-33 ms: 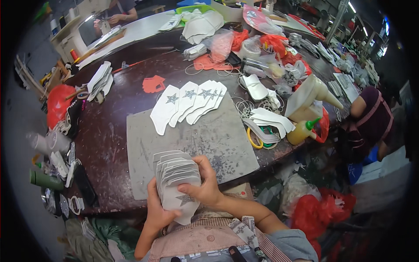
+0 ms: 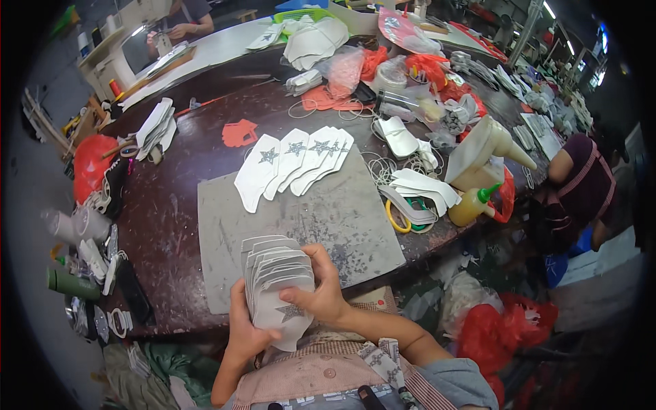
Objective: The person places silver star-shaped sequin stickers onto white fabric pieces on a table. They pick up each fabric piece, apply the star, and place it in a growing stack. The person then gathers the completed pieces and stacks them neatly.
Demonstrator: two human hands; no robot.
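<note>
Both hands hold a fanned stack of white cut pieces (image 2: pixel 273 270), the front one bearing a dark glittery star, close to my body over the near edge of a grey mat (image 2: pixel 229 212). My left hand (image 2: pixel 247 320) is closed around the stack's left side, thumb on the front near the bottom. My right hand (image 2: pixel 320 290) grips the right side, thumb pressed on the front piece above the star. Beyond them, several star-marked white pieces (image 2: pixel 254 179) lie overlapped across the mat's far edge.
A dark worktable (image 2: pixel 171 273) carries the mat. To the right are a yellow bottle with green cap (image 2: pixel 469 207), a cream funnel-shaped container (image 2: pixel 478 157) and white strips (image 2: pixel 424 186). Leftward lie a green cylinder (image 2: pixel 72 283) and a phone-like black object (image 2: pixel 133 290). A person (image 2: pixel 581 178) is at far right.
</note>
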